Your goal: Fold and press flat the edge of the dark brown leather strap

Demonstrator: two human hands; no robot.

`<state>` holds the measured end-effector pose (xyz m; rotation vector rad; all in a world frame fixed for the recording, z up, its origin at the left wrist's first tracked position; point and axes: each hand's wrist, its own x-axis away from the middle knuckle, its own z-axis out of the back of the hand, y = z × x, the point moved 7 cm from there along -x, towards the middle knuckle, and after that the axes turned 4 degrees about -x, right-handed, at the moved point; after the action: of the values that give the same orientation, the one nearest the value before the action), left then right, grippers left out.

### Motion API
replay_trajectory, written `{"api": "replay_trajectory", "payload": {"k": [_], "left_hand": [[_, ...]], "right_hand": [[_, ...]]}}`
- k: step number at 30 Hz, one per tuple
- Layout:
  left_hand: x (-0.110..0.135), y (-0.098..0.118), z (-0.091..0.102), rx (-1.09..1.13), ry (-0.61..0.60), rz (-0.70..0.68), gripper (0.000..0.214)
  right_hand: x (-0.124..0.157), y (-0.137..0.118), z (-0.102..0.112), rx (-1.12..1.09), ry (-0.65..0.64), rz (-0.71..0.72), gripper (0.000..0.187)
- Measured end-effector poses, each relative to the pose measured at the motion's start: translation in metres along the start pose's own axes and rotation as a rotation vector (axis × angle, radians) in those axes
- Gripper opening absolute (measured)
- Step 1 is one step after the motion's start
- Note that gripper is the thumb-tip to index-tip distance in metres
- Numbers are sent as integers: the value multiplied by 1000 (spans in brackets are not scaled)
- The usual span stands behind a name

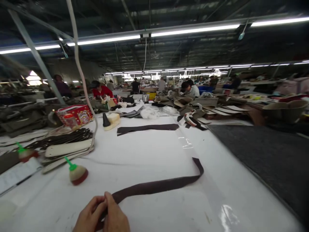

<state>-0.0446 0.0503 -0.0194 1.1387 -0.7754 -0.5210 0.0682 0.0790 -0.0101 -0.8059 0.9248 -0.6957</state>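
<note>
A long dark brown strip point(156, 187) lies over the white table point(149, 158), its far end curling upward at the right. At the bottom of the head view, my left hand point(89, 214) pinches the strip's near end. My right hand point(116, 217) is pressed close beside it, fingers closed on the same strip. Part of the strip between the hands is hidden. Left of my hands stands a squeeze bottle point(78, 174) with a green nozzle and reddish-brown liquid. Farther back lies a flat bundle of dark strips point(147, 128).
A second green-nozzled bottle point(26, 154) is at the left, near stacked pale pieces point(69, 148) and a hanging cable point(78, 61). A yellowish block with a black cone point(111, 121) sits at the back. A dark mat point(263, 151) covers the right side. Several people work beyond.
</note>
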Motion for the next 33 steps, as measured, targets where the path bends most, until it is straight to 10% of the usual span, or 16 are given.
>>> {"api": "replay_trajectory", "payload": {"k": [15,21,28,33], "left_hand": [[-8,-5,16,69,-73,-20,42],[-21,5,45,-88,-30,-105,32],[-11,44,60,-270,-196,-277,27],[-16,47,83,-202,-208,-267,40]], "right_hand": [[-12,15,-17,-452,-125,125,49],[-38,-17,15,-238,-169,94,43],[-65,-17,2,-54,-724,-103,54],[-64,2,3,-144,-917,-270,25]]}}
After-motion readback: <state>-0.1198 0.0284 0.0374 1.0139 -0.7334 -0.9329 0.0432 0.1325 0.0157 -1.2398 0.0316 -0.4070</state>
